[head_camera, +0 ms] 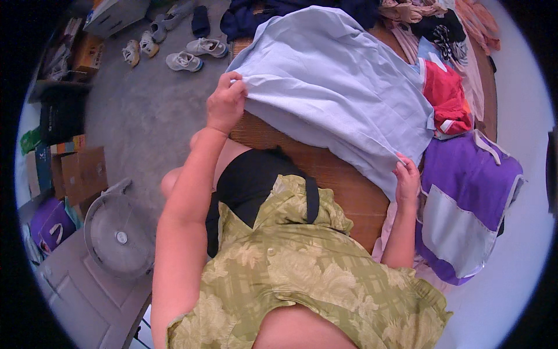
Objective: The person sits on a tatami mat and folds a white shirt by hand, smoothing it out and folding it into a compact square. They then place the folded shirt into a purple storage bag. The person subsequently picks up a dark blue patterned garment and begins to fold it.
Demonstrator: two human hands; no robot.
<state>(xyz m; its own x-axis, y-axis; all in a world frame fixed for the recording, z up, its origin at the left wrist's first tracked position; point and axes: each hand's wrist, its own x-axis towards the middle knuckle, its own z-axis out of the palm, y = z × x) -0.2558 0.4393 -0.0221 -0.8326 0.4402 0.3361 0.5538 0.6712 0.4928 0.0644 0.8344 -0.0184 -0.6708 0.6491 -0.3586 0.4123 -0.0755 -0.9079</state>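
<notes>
A large pale blue cloth (pixel 322 74) spreads in loose folds over the brown slatted mat (pixel 301 148) in front of me. Its near edge is stretched between my two hands. At the left corner, my left hand (pixel 226 101) pinches the fabric with curled fingers. My right hand (pixel 407 179) grips the edge at the lower right between thumb and fingers. Part of the mat shows between the cloth and my black shorts (pixel 257 174). Whatever lies beneath the cloth is hidden.
Right of the cloth are a red garment (pixel 444 94) and a purple fabric bag (pixel 475 170) with a grey pocket. Dark blue clothing (pixel 239 19) lies beyond. Several shoes (pixel 185 61) stand on the grey floor. A round fan (pixel 120 235) and cardboard boxes (pixel 85 172) are at left.
</notes>
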